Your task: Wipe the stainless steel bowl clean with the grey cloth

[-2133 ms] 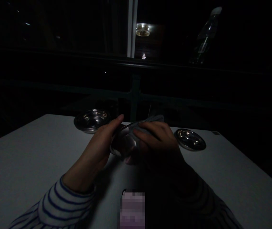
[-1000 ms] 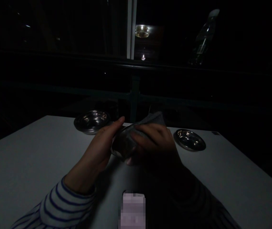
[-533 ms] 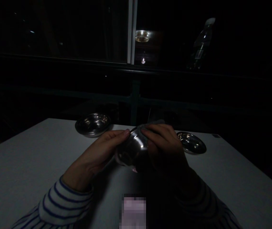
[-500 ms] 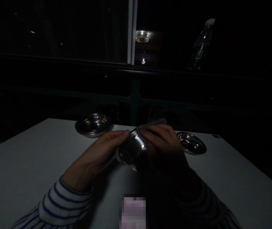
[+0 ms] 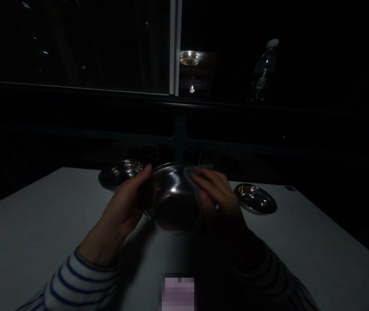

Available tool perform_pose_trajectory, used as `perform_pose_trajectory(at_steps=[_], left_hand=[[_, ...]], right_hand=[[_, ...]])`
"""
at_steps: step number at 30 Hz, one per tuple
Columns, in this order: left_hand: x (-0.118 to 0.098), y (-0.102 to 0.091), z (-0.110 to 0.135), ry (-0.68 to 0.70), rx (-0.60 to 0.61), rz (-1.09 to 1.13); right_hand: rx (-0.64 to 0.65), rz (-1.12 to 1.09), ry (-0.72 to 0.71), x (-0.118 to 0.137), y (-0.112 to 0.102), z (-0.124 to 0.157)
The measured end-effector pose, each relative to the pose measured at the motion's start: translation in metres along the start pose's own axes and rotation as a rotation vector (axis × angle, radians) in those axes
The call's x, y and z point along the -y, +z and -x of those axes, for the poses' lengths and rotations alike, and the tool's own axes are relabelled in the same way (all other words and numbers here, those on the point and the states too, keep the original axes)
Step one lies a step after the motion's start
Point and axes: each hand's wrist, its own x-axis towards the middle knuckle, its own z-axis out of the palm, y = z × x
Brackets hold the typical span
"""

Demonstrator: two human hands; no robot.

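Note:
A small steel bowl (image 5: 170,196) is held up over the white table (image 5: 35,233), tipped so that its underside faces me. My left hand (image 5: 119,211) grips its left rim, thumb on the edge. My right hand (image 5: 218,196) presses a grey cloth (image 5: 193,172) against the bowl's right side. The scene is very dark and the cloth shows only in part.
A stack of steel bowls (image 5: 119,173) sits at the table's far left, a single shallow steel bowl (image 5: 256,198) at the far right. A plastic bottle (image 5: 264,71) stands on the dark ledge behind. A blurred patch (image 5: 178,293) lies near the front edge.
The bowl has been turned so its underside faces me more fully. My right hand with the cloth has shifted to its right rim, and my left thumb has moved up along the left rim.

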Motion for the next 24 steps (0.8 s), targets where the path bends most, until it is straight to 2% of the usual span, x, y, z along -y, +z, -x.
perform_pose_trajectory(at_steps=[4, 6, 9, 12, 14, 19, 21, 24], left_hand=[[0.004, 0.002, -0.001, -0.075, 0.036, 0.085], [0.013, 0.004, -0.001, -0.078, 0.065, 0.036], [0.025, 0.006, -0.001, -0.037, 0.108, -0.054], [0.024, 0.003, -0.002, -0.011, 0.099, -0.123], [0.017, 0.001, -0.003, 0.005, 0.065, -0.130], [0.004, 0.001, -0.001, -0.005, -0.071, -0.073], [0.010, 0.004, 0.000, -0.022, -0.036, -0.088], [0.023, 0.006, 0.001, -0.018, 0.097, -0.146]], right_hand=[[-0.016, -0.042, 0.054, -0.006, 0.001, 0.000], [0.027, 0.014, 0.006, -0.001, 0.002, 0.002], [0.159, 0.126, -0.109, 0.008, 0.006, 0.004], [0.229, 0.122, -0.167, 0.011, 0.009, 0.004], [0.185, 0.043, -0.143, 0.006, 0.010, 0.003], [0.040, -0.083, 0.050, -0.006, 0.009, 0.003], [0.042, -0.029, 0.035, -0.003, 0.010, 0.003], [0.169, 0.119, -0.094, 0.008, 0.011, 0.005]])
